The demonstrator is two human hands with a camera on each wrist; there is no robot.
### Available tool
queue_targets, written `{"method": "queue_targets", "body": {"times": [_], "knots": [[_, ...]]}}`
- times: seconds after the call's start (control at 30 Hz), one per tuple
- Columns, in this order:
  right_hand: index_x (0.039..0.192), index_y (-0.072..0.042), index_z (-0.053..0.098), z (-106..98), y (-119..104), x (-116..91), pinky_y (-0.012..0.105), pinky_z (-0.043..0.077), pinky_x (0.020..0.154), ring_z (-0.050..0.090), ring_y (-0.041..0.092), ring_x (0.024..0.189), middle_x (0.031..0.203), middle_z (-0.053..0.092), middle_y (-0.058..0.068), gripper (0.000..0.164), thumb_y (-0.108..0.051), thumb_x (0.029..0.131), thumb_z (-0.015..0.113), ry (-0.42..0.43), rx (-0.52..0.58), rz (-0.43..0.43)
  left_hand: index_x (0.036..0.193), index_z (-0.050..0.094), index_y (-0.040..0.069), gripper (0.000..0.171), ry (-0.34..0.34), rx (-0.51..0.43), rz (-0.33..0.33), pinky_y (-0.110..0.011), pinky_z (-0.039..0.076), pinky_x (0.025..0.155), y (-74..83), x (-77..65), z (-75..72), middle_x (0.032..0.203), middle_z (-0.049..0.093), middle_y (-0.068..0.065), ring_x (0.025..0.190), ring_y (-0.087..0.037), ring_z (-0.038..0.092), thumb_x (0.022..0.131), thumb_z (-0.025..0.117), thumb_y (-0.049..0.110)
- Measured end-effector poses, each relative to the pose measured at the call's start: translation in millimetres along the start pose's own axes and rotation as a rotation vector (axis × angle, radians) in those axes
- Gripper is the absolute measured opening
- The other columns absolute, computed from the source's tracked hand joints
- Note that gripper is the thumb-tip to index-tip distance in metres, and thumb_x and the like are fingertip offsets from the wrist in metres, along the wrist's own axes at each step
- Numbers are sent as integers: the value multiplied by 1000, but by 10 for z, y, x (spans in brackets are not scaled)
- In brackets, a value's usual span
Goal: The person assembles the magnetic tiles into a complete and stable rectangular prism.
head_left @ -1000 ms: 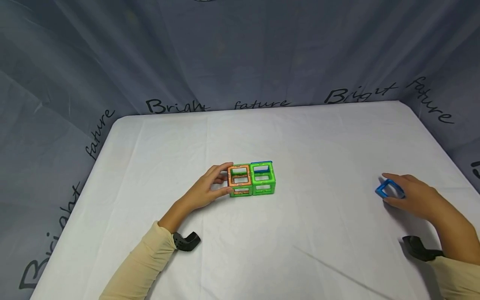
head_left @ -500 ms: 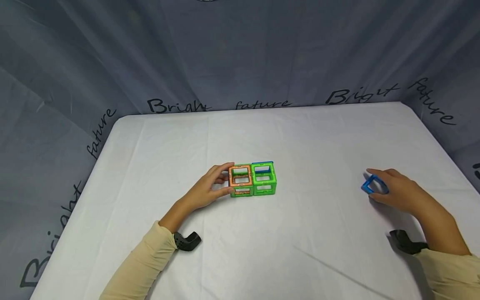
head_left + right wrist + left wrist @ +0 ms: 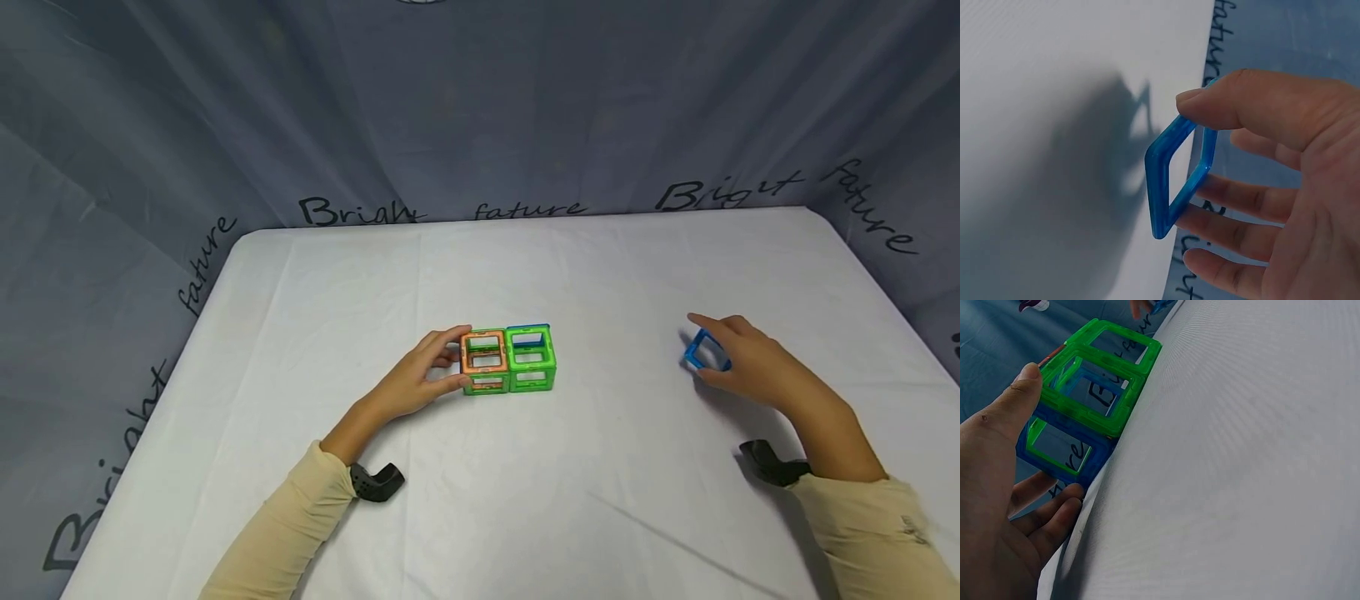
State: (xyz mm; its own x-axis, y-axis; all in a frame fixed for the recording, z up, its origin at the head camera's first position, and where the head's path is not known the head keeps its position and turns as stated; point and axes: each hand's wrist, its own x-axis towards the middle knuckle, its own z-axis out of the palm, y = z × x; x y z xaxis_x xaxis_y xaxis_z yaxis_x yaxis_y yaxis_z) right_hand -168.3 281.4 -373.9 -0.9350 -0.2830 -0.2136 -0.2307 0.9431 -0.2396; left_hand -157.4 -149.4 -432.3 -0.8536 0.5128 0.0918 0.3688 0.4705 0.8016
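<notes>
Two open-framed cubes of magnetic tiles (image 3: 531,365) stand joined side by side on the table. An orange tile (image 3: 485,369) tops the left cube and a green one tops the right. My left hand (image 3: 412,379) grips the left cube, thumb at the near edge and a finger at the far top corner. In the left wrist view, a blue tile (image 3: 1094,440) forms the side facing my palm. Off to the right, my right hand (image 3: 761,362) pinches a single blue square magnetic tile (image 3: 1158,194) between thumb and fingers. That tile is tilted and casts a shadow on the cloth.
A white cloth (image 3: 525,483) covers the table. Grey curtain (image 3: 480,108) with black handwriting hangs along the back and both sides. Black wrist devices (image 3: 377,483) sit at both cuffs.
My right hand has moved left and slightly toward the back with the blue magnetic tile, closer to the cubes. My left hand has kept its grip on the cubes.
</notes>
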Motion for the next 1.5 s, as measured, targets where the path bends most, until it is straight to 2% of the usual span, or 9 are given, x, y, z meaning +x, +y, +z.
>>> {"method": "queue_targets", "body": {"times": [0.33,0.7,0.9,1.17,1.5], "knots": [[145,-7,14,8,-304,175,66,40,86,41,52,112,127,32,35,83,-15,80,65,1,86,-44,142,28,25,69,-1,-1,-1,-35,46,96,-14,2,24,123,45,-5,110,-18,54,84,64,31],[134,-7,37,11,-632,290,60,43,88,46,44,109,125,38,28,62,-14,80,66,35,105,-154,142,28,27,69,4,-2,-2,-34,46,95,3,-7,31,122,46,-5,109,-18,54,84,65,30],[130,-7,41,-5,-786,330,58,45,88,49,41,108,124,39,25,56,-15,80,66,27,112,-175,142,28,27,68,7,-7,-2,-34,46,95,8,-9,44,125,44,-5,109,-18,54,84,65,29],[133,-10,39,-11,-933,379,56,47,85,51,39,105,125,39,22,61,-16,79,67,3,115,-172,142,28,28,68,8,-5,0,-35,46,95,24,-14,50,124,44,-5,108,-18,54,85,64,32],[137,-11,34,-40,-1036,416,50,49,81,52,31,96,123,38,19,67,-16,78,67,-2,122,-229,142,28,27,69,4,-6,5,-34,46,95,43,-1,66,122,45,-4,108,-17,54,84,64,32]]}}
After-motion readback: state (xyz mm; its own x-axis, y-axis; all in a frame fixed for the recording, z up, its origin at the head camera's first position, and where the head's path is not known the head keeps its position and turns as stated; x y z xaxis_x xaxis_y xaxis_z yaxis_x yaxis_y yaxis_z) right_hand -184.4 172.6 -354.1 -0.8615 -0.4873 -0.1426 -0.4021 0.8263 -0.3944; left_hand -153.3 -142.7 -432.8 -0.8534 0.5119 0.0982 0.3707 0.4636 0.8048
